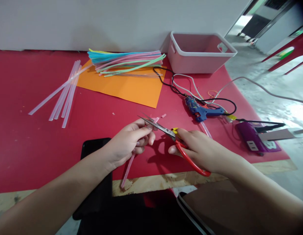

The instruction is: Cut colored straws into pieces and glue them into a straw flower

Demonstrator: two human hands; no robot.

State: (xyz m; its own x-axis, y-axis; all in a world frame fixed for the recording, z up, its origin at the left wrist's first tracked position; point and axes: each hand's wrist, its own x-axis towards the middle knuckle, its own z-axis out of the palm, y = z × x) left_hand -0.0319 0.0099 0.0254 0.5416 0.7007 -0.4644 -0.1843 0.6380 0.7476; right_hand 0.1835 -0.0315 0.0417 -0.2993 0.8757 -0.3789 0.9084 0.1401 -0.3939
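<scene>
My left hand (pixel 131 140) is closed around a pink straw (pixel 128 169) whose lower end reaches the table's front edge. The straw's upper tip lies between the blades of red-handled scissors (pixel 171 133). My right hand (pixel 200 150) grips the scissors' handles, with the blades pointing left across the straw. Small pink cut pieces (pixel 163 115) lie on the red table cover (pixel 31 147) just beyond the blades.
A bundle of coloured straws (pixel 126 60) rests on orange paper (pixel 131 86). Clear glue sticks (pixel 65 91) lie at the left. A blue glue gun (pixel 202 111) with cables, a purple power strip (pixel 256 138), a white bin (pixel 197 52) and a black phone (pixel 93 147) are nearby.
</scene>
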